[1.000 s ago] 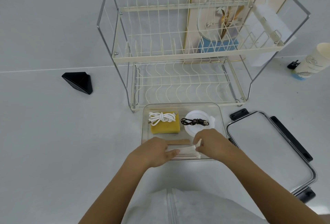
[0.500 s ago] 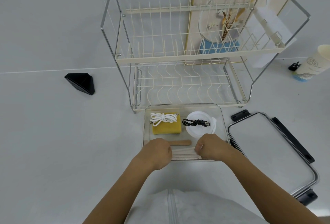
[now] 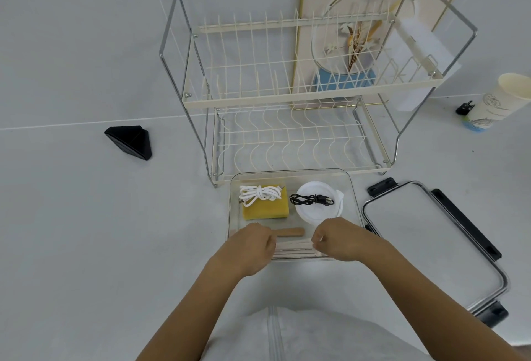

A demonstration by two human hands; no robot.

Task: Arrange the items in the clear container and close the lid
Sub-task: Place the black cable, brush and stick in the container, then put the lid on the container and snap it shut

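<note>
The clear container sits open on the white surface in front of me. Inside lie a yellow sponge with a coiled white cable on it, a white round lid carrying a black cable, a wooden stick, and a bundle of pale sticks along the near wall. My left hand and my right hand each pinch one end of that bundle. The container's lid, with black clasps, lies to the right.
A two-tier cream dish rack stands just behind the container. A black wedge-shaped object lies to the left. A paper cup and a small black plug are at the far right.
Both hands have drawn slightly toward me and lowered the pale stick bundle against the container's near wall. The other items have stayed put.
</note>
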